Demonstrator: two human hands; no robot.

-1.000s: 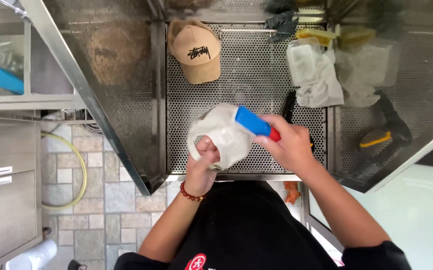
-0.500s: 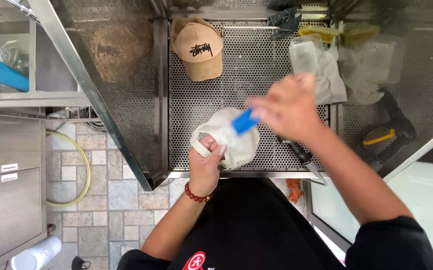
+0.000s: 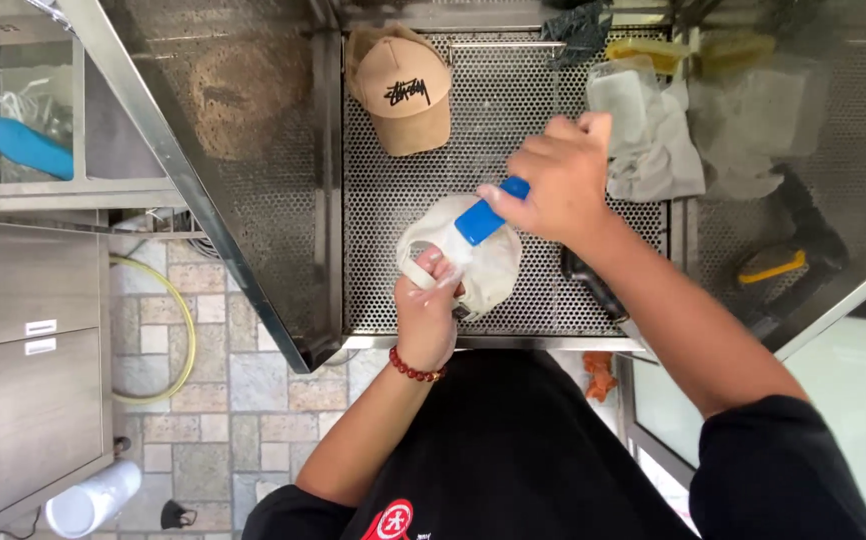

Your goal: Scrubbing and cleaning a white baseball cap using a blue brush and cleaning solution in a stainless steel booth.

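- My left hand (image 3: 427, 310) grips the white cap (image 3: 463, 262) at its lower left edge, fingers closed on the fabric, near the middle of the frame.
- My right hand (image 3: 553, 180) is closed around a blue brush (image 3: 488, 215), which touches the top of the white cap.
- The white cap lies on the perforated metal table (image 3: 513, 120), close to its lower edge.
- A tan cap (image 3: 403, 95) rests on the same table, in the upper middle of the frame, well apart from the white one.
- A pile of white cloths (image 3: 653, 140) is at the upper right, just beside my right hand.
- A yellow hose (image 3: 185, 330) lies on the tiled floor at the lower left.
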